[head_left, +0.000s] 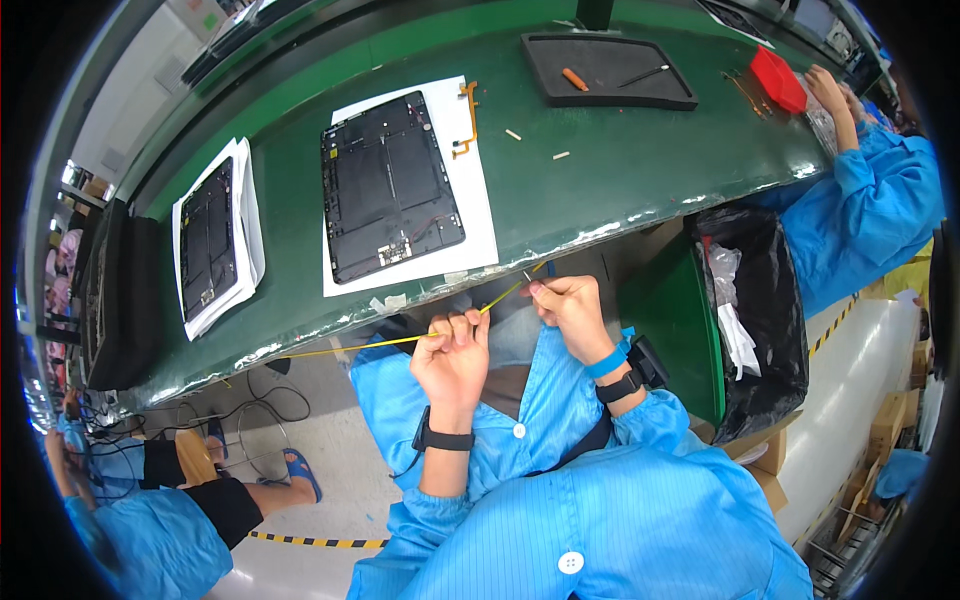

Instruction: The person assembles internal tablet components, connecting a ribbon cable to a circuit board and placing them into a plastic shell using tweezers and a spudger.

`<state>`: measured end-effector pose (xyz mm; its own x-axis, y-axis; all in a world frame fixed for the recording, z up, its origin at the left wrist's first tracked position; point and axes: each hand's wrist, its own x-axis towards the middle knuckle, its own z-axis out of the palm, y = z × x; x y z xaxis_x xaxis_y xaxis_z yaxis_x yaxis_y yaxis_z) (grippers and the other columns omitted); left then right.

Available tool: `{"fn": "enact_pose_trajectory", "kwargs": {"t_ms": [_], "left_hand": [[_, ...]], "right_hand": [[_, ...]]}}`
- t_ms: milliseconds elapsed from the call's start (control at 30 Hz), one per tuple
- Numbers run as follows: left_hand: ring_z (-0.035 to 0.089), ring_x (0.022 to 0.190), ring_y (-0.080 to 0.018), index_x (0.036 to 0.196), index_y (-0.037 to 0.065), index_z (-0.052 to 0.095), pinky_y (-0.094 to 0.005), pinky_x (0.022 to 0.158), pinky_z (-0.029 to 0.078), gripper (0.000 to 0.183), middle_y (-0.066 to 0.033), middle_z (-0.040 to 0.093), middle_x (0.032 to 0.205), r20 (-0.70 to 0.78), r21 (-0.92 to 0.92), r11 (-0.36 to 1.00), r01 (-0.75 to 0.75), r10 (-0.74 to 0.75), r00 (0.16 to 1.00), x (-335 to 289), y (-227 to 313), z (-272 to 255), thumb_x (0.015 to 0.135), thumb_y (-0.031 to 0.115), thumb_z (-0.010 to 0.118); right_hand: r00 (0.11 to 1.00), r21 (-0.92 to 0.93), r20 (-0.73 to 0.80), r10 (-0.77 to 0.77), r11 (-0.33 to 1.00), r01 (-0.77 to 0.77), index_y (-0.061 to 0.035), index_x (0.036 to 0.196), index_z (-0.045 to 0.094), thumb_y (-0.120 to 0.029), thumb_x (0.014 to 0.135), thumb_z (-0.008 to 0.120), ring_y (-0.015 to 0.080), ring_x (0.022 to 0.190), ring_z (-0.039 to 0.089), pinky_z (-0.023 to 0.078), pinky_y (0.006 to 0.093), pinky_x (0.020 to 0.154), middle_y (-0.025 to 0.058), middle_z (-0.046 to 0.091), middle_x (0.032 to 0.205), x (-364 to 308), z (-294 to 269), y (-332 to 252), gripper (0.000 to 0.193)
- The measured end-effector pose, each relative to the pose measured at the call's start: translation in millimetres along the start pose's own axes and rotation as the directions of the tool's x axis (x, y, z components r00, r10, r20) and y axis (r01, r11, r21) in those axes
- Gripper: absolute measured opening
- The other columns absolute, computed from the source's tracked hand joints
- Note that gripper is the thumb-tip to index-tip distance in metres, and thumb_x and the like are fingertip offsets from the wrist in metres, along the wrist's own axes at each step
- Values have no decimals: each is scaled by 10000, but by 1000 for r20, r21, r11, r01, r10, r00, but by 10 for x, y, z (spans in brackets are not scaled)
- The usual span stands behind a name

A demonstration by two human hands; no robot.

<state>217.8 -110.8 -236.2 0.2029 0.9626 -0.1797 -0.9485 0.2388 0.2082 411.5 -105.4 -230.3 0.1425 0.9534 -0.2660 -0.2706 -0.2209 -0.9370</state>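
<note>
In front of the bench edge, my left hand (452, 360) is closed with its fingers curled round a thin yellow cord (375, 345). The cord runs left along the bench edge and slants up right toward my other hand. My right hand (567, 310) is closed in a pinch beside the cord's right part. A small silvery tip shows at its fingertips; what it belongs to is hidden. Beyond both hands, an opened black tablet (390, 185) lies on white paper (475, 230), inner parts facing up. An orange flex cable (468, 120) lies at the paper's right edge.
At left, another opened tablet (208, 235) lies on stacked paper. A black tray (610, 95) holds an orange-brown piece and a thin dark tool. A black-lined bin (785, 330) stands right of me. Co-workers sit right, near a red box (778, 80), and lower left.
</note>
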Motion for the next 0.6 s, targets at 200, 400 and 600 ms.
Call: {"fn": "enact_pose_trajectory", "kwargs": {"t_ms": [200, 400, 600], "left_hand": [[539, 1031, -307, 661, 97, 402, -475, 1173, 370, 212, -94, 471, 708, 20, 5, 1000, -3, 2, 1000, 20, 6, -32, 800, 111, 561], [549, 1026, -314, 654, 92, 414, -486, 1166, 373, 206, -111, 480, 725, -6, -9, 1000, 2, -2, 1000, 16, 19, -38, 787, 111, 570], [554, 1029, -319, 658, 88, 429, -488, 1168, 373, 201, -113, 491, 731, 4, -13, 1000, 2, -1, 1000, 1, 21, -47, 796, 113, 572]], "right_hand": [[1000, -9, -10, -22, 1000, 22, 81, 915, 768, -70, 966, 685, 50, 540, 467, 339, 226, 486, 11, 606, 646, -30, 27, -12, 179], [1000, -8, -5, -23, 1000, 23, 58, 933, 783, -86, 958, 703, 45, 543, 484, 347, 222, 481, 9, 631, 662, -3, 8, 10, 167], [1000, 21, 5, 4, 1000, -5, 58, 942, 782, -85, 963, 693, 46, 539, 478, 346, 218, 481, 6, 622, 657, -8, 15, -2, 169]]}}
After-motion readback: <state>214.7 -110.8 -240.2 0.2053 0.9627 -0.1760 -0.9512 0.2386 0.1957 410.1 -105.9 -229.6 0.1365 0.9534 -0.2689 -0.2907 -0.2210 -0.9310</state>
